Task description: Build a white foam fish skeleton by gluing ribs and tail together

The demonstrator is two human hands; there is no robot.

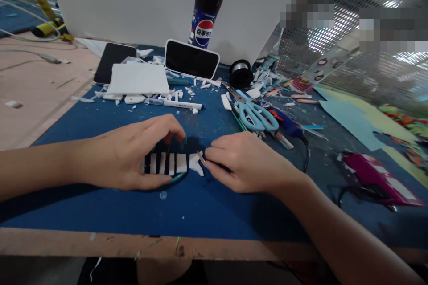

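My left hand (133, 156) is curled over a small white foam piece cut into slats (167, 163) and grips it between thumb and fingertips on the blue mat (110, 205). My right hand (244, 160) is closed in a pinch on a thin dark tool, its pale tip touching the right end of the white piece at a loose triangular offcut (196, 165). What the tool is I cannot make out.
Behind the hands lie light-blue scissors (256, 115), a white marker pen (175, 104), a white foam sheet (137, 79), two phones (191, 59), a cola bottle (205, 13), a black tape roll (240, 72) and white scraps. A magenta object (377, 176) and coloured paper (354, 120) lie right.
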